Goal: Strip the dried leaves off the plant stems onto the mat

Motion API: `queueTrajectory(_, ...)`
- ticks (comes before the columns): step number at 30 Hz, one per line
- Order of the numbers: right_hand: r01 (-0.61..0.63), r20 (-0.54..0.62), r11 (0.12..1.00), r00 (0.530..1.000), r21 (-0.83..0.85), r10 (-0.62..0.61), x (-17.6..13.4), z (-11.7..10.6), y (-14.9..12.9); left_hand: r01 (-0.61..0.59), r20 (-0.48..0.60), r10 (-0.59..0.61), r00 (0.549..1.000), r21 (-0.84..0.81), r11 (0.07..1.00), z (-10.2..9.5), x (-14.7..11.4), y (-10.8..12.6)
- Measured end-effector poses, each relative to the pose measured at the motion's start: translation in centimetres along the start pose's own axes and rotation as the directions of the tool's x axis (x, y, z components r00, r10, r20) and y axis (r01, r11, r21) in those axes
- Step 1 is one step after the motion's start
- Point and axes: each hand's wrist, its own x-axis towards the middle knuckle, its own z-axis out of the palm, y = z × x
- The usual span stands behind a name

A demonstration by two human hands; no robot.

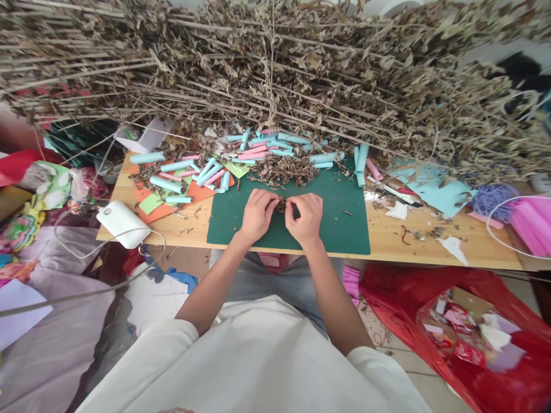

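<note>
Over the green cutting mat (344, 229), my left hand (257, 213) and my right hand (306, 217) face each other with fingers pinched. Between their fingertips is a small clump of dried leaves (281, 205), and both hands grip it. Just beyond lies a loose pile of crumbled dried leaves (286, 171) on the mat's far part. Rolled paper tubes, blue (166, 184) and pink (253, 154), are scattered behind and to the left of that pile. A few leaf crumbs dot the mat.
A large heap of dried leafy stalks (275, 74) spans the back. Left are a white power bank (124, 223) with a cable and orange paper (202, 194). Right are a pen (400, 195), blue paper (439, 186) and purple string (494, 201). A red bag (396, 292) of scraps stands below.
</note>
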Motion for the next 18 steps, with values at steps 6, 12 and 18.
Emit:
queueTrajectory(6, 0.013, -0.009, 1.000, 1.000, 0.029, -0.013, -0.02, 0.29, 0.30, 0.035, -0.042, -0.038, 0.998, -0.063, 0.997, 0.16, -0.16, -0.51)
queueTrajectory(12, 0.013, 0.035, 0.999, 0.999, 0.049, -0.015, 0.02, -0.04, -0.02, -0.011, -0.071, 0.005, 0.997, -0.085, 0.996, 0.34, -0.31, -0.67)
queueTrajectory(18, 0.035, 0.043, 0.999, 0.998, 0.034, -0.036, 0.21, 0.09, -0.12, -0.003, -0.023, 0.001, 1.000, -0.096, 0.995, 0.42, -0.42, -0.62)
